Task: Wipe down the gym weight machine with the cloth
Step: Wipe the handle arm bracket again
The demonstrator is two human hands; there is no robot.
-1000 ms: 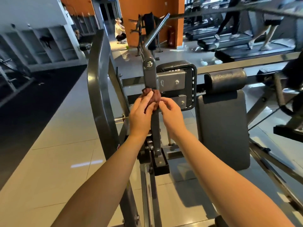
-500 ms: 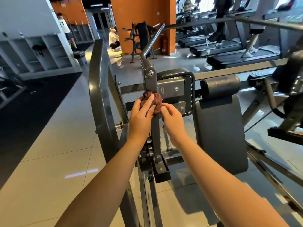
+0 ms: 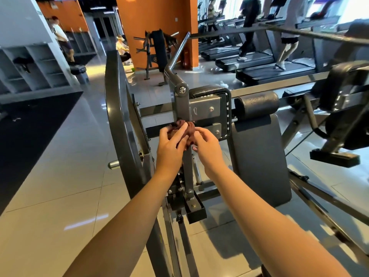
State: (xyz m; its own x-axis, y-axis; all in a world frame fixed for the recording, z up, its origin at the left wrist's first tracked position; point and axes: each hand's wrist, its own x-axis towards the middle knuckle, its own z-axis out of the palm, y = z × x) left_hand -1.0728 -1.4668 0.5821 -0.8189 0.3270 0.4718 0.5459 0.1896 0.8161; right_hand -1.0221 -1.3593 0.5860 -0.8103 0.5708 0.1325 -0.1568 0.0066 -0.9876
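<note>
Here, my left hand (image 3: 169, 149) and right hand (image 3: 207, 148), fingers curled, both pinch the bunched brown cloth (image 3: 189, 127) against the grey upright bar (image 3: 182, 104).

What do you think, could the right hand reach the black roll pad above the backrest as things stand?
Probably yes. The right hand pinches the cloth at the upright bar, and the roll pad sits just up and to its right, with no obstacle seen in front of it.

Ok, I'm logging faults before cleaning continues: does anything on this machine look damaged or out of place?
Nothing stands out. The left hand and right hand hold the bunched cloth against the grey upright; the back pad looks intact.
</note>
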